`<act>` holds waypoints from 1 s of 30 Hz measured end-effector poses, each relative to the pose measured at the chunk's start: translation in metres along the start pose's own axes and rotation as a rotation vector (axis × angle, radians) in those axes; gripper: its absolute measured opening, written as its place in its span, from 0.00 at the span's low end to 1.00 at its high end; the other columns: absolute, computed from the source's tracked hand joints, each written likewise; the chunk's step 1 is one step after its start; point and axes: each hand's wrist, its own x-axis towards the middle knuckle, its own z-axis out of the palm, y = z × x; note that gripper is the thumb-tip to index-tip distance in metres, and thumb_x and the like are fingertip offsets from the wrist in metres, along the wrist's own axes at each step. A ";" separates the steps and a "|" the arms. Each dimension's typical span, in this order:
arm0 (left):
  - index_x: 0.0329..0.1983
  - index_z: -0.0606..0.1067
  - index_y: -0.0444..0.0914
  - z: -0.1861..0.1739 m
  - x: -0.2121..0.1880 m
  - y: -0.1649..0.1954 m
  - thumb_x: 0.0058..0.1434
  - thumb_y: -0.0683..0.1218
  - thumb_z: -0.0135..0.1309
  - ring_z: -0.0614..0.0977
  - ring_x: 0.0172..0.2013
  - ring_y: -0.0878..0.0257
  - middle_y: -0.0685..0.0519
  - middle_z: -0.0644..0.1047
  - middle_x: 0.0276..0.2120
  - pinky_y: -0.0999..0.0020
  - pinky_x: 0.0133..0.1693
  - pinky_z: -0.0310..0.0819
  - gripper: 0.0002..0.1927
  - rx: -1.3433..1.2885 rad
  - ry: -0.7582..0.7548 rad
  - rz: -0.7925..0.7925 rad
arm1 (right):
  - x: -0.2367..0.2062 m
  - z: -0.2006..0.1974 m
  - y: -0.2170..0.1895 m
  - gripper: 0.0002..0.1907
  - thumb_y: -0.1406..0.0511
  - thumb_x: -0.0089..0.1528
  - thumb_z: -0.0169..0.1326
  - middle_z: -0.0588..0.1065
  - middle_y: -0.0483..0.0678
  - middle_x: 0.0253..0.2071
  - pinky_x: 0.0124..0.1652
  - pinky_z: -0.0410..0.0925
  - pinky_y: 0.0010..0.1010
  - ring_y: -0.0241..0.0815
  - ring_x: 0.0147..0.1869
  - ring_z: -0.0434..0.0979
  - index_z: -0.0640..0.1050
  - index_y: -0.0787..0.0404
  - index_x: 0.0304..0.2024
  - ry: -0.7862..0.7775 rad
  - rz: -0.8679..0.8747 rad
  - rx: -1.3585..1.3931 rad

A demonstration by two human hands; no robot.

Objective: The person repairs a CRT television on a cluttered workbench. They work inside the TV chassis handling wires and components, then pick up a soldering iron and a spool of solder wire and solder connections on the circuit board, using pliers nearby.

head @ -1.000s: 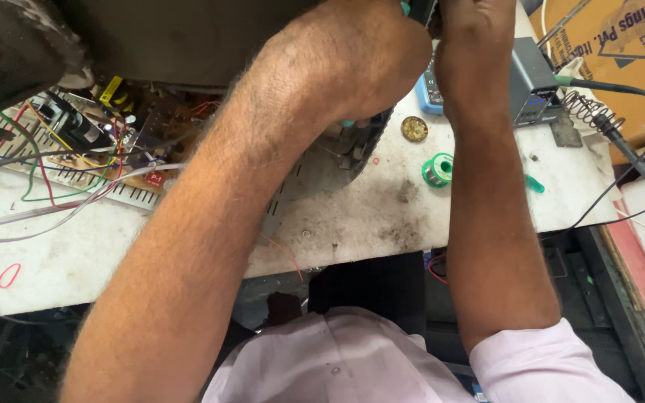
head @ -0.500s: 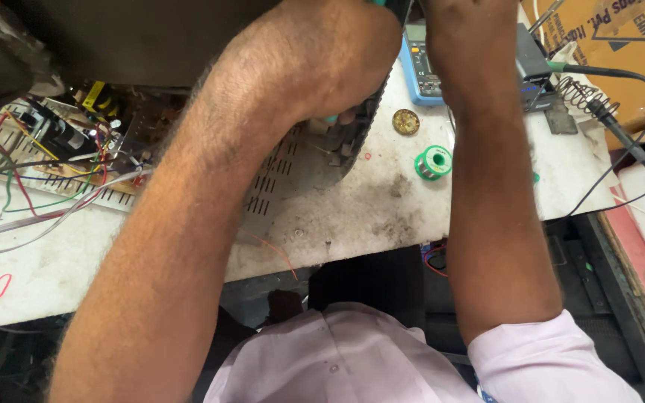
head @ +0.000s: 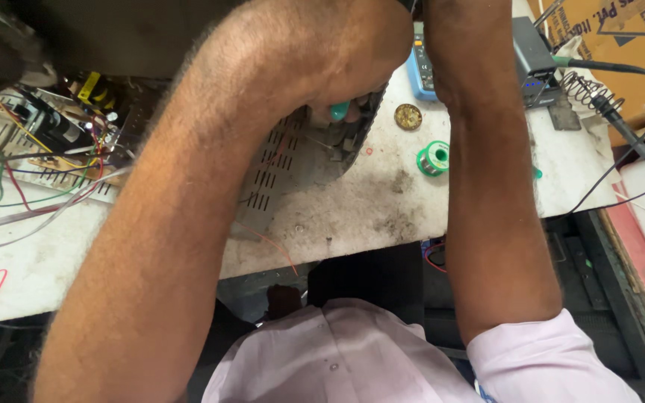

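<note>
The left hand (head: 337, 52) is closed around a teal-handled tool (head: 340, 112) above the slotted metal panel (head: 278, 168). The right hand (head: 460, 45) is mostly out of frame; I cannot tell its grip.

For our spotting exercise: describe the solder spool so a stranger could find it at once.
Start at the white bench. Between the two forearms, just left of the right forearm, lies the solder spool. It is green-rimmed with silver wire, unlike the round brass tin above it.
</note>
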 end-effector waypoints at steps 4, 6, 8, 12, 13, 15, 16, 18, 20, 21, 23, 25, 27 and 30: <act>0.42 0.81 0.35 0.002 0.002 -0.002 0.65 0.40 0.44 0.86 0.22 0.55 0.39 0.81 0.25 0.61 0.24 0.78 0.14 0.000 0.053 0.063 | -0.006 0.000 0.007 0.11 0.68 0.75 0.48 0.76 0.49 0.33 0.38 0.70 0.32 0.38 0.36 0.75 0.76 0.70 0.41 0.022 0.014 0.049; 0.42 0.81 0.35 0.004 0.001 -0.001 0.66 0.41 0.44 0.86 0.22 0.55 0.39 0.81 0.25 0.60 0.23 0.78 0.14 0.015 0.060 0.080 | -0.008 -0.001 0.010 0.11 0.68 0.76 0.48 0.76 0.49 0.33 0.38 0.70 0.32 0.38 0.36 0.76 0.76 0.70 0.41 0.037 0.030 0.112; 0.41 0.81 0.35 0.005 0.000 -0.001 0.66 0.41 0.44 0.86 0.22 0.56 0.40 0.81 0.25 0.60 0.23 0.79 0.14 0.022 0.060 0.087 | -0.009 0.002 0.012 0.11 0.68 0.76 0.49 0.76 0.49 0.33 0.38 0.70 0.32 0.38 0.35 0.76 0.76 0.70 0.40 0.052 0.050 0.216; 0.41 0.81 0.36 0.006 0.002 -0.003 0.66 0.42 0.44 0.85 0.22 0.56 0.41 0.81 0.25 0.59 0.23 0.79 0.14 0.033 0.062 0.083 | -0.006 0.011 0.012 0.12 0.68 0.76 0.49 0.76 0.49 0.32 0.38 0.71 0.32 0.38 0.35 0.76 0.76 0.70 0.39 0.095 0.055 0.344; 0.41 0.81 0.37 0.007 0.002 -0.003 0.66 0.42 0.44 0.85 0.22 0.56 0.41 0.81 0.25 0.59 0.23 0.79 0.14 0.034 0.064 0.082 | -0.006 0.011 0.012 0.12 0.69 0.76 0.49 0.76 0.49 0.32 0.38 0.71 0.32 0.38 0.35 0.76 0.76 0.71 0.39 0.102 0.022 0.215; 0.40 0.81 0.37 0.008 0.004 -0.003 0.67 0.43 0.44 0.85 0.22 0.56 0.41 0.81 0.25 0.58 0.23 0.79 0.14 0.037 0.070 0.090 | -0.007 0.009 0.010 0.11 0.68 0.74 0.48 0.77 0.49 0.32 0.38 0.72 0.31 0.37 0.35 0.78 0.77 0.69 0.40 0.102 -0.014 0.051; 0.40 0.81 0.37 0.009 0.005 -0.003 0.67 0.43 0.44 0.85 0.22 0.56 0.42 0.81 0.25 0.58 0.22 0.79 0.14 0.044 0.075 0.094 | -0.008 0.007 0.009 0.11 0.69 0.74 0.47 0.77 0.49 0.33 0.38 0.72 0.31 0.36 0.36 0.78 0.77 0.69 0.41 0.092 -0.016 0.042; 0.40 0.82 0.38 0.009 0.006 -0.003 0.67 0.43 0.44 0.85 0.22 0.56 0.42 0.81 0.25 0.58 0.22 0.79 0.14 0.058 0.083 0.105 | -0.007 0.007 0.007 0.10 0.69 0.75 0.49 0.75 0.50 0.33 0.37 0.68 0.32 0.37 0.35 0.73 0.76 0.70 0.40 0.077 0.003 0.015; 0.39 0.82 0.38 0.007 0.007 -0.002 0.67 0.44 0.44 0.85 0.22 0.56 0.42 0.82 0.25 0.57 0.22 0.79 0.14 0.081 0.098 0.126 | -0.006 0.006 0.006 0.10 0.69 0.75 0.49 0.75 0.50 0.33 0.37 0.68 0.33 0.38 0.35 0.73 0.76 0.70 0.41 0.064 0.025 -0.016; 0.39 0.82 0.38 0.006 0.006 -0.002 0.67 0.44 0.44 0.85 0.23 0.56 0.43 0.82 0.25 0.57 0.22 0.80 0.14 0.094 0.110 0.138 | -0.006 0.006 0.005 0.10 0.69 0.74 0.49 0.76 0.50 0.33 0.37 0.68 0.33 0.38 0.35 0.73 0.76 0.70 0.41 0.065 0.010 -0.024; 0.39 0.82 0.39 0.002 0.004 0.000 0.68 0.44 0.44 0.85 0.23 0.56 0.43 0.82 0.25 0.57 0.22 0.80 0.14 0.118 0.114 0.144 | -0.006 0.007 0.003 0.09 0.70 0.74 0.50 0.76 0.51 0.33 0.36 0.68 0.33 0.39 0.35 0.73 0.76 0.71 0.41 0.064 -0.020 -0.040; 0.40 0.82 0.41 -0.003 0.001 0.000 0.70 0.47 0.42 0.85 0.23 0.57 0.45 0.82 0.27 0.57 0.23 0.81 0.16 0.106 0.047 0.058 | -0.009 0.007 0.001 0.09 0.70 0.74 0.50 0.76 0.51 0.33 0.36 0.68 0.34 0.39 0.35 0.73 0.76 0.71 0.41 0.074 -0.046 -0.065; 0.41 0.82 0.44 -0.007 -0.003 0.002 0.72 0.50 0.41 0.86 0.24 0.58 0.46 0.83 0.29 0.57 0.25 0.82 0.17 0.093 -0.022 -0.026 | -0.011 0.006 0.001 0.08 0.71 0.73 0.50 0.76 0.51 0.33 0.36 0.69 0.34 0.40 0.35 0.73 0.76 0.71 0.41 0.087 -0.080 -0.089; 0.42 0.81 0.41 -0.009 -0.008 0.006 0.72 0.51 0.40 0.86 0.25 0.59 0.45 0.82 0.28 0.61 0.26 0.80 0.18 0.013 0.024 -0.045 | -0.013 0.003 0.005 0.07 0.71 0.73 0.51 0.77 0.51 0.33 0.36 0.69 0.35 0.41 0.35 0.73 0.76 0.71 0.41 0.116 -0.158 -0.123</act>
